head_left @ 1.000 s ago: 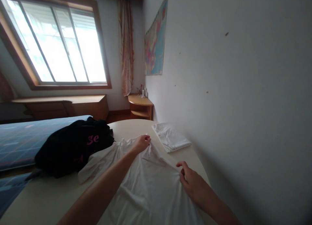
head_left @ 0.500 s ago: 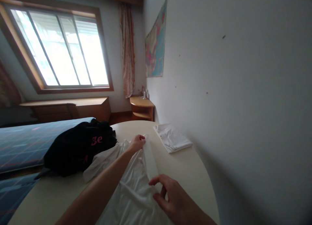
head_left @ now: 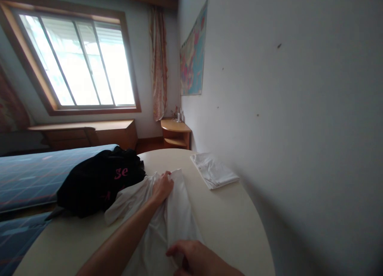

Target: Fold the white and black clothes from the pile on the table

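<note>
From here I see the white shirt [head_left: 181, 212] at the table's [head_left: 236, 220] near middle, bent left hand [head_left: 163, 187] on it, curled right hand [head_left: 199, 258] nearer; can't tell if either grips. Folding a side, I think; smoothing comes next

The left forearm [head_left: 122, 236] stretches forward, slanting inward — the left hand [head_left: 163, 187] back up, fingers [head_left: 167, 174] bent. Nearer the body, the right hand [head_left: 199, 257] points leftward — index finger [head_left: 177, 247] and thumb [head_left: 180, 272] apart.

A thin, creased white garment [head_left: 181, 204] lies spread on the cream worktop [head_left: 233, 224], its right side folded over in a long strip.
</note>
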`<state>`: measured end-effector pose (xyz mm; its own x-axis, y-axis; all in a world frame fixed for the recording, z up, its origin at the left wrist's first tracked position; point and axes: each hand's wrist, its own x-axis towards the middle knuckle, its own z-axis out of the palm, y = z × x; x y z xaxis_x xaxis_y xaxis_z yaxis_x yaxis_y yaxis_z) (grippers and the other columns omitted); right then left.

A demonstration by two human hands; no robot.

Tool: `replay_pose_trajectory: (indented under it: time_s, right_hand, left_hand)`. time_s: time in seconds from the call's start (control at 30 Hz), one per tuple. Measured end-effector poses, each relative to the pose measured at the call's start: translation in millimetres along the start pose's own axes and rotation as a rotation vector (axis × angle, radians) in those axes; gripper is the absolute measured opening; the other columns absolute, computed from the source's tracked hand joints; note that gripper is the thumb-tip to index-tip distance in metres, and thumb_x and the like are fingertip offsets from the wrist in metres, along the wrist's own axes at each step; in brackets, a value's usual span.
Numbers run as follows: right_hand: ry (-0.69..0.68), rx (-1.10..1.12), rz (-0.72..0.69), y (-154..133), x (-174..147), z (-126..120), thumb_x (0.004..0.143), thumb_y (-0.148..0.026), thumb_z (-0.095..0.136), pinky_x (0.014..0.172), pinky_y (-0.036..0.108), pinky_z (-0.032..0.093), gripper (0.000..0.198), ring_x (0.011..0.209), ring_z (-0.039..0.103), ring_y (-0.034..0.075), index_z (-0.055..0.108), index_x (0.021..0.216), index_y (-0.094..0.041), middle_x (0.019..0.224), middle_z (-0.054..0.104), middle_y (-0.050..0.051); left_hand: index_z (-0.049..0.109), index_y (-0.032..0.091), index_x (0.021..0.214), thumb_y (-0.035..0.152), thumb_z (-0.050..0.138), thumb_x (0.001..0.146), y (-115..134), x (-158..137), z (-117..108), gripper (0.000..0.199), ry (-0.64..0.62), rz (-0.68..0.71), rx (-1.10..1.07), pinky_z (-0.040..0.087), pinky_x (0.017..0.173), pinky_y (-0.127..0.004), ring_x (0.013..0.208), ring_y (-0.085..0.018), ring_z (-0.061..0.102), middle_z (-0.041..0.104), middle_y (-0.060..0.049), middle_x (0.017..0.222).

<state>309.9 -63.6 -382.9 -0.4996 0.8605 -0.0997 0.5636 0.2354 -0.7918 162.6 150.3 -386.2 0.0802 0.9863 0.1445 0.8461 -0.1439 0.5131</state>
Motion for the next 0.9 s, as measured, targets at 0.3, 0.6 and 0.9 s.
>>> replay_pose_trajectory:
  time_s: [0.3, 0.6, 0.9]
  right_hand:
    - [0.175, -0.188, -0.101, -13, 14, -27, 0.079, -0.014, 0.058, 0.104, 0.028, 0.042, 0.042, 0.115, 0.061, 0.020, 0.068, 0.119, -0.023, 0.121, 0.069, 0.006]
    - [0.001, -0.280, -0.240, 10, 24, -20, 0.085, -0.038, 0.065, 0.122, 0.046, 0.010, 0.052, 0.147, 0.027, 0.026, 0.057, 0.135, -0.029, 0.148, 0.051, 0.005]
    - [0.081, -0.303, -0.349, 12, 29, -16, 0.088, -0.027, 0.062, 0.119, 0.038, 0.021, 0.035, 0.131, 0.049, 0.021, 0.064, 0.122, -0.026, 0.130, 0.065, 0.004]
  left_hand:
    - [0.066, 0.027, 0.119, 0.024, 0.049, 0.094, 6, 24, -1, 0.030, -0.006, 0.074, -0.012, 0.046, 0.092, -0.029, 0.110, -0.021, 0.064, 0.069, -0.005, 0.120]
    - [0.064, 0.022, 0.114, 0.032, 0.052, 0.089, 5, 27, -3, 0.029, 0.067, -0.028, 0.048, 0.046, 0.087, -0.036, 0.104, -0.028, 0.066, 0.070, -0.010, 0.117]
    - [0.065, 0.023, 0.102, 0.035, 0.048, 0.093, 14, 44, 6, 0.023, -0.002, -0.008, 0.045, 0.045, 0.080, -0.033, 0.099, -0.026, 0.068, 0.075, -0.008, 0.103]
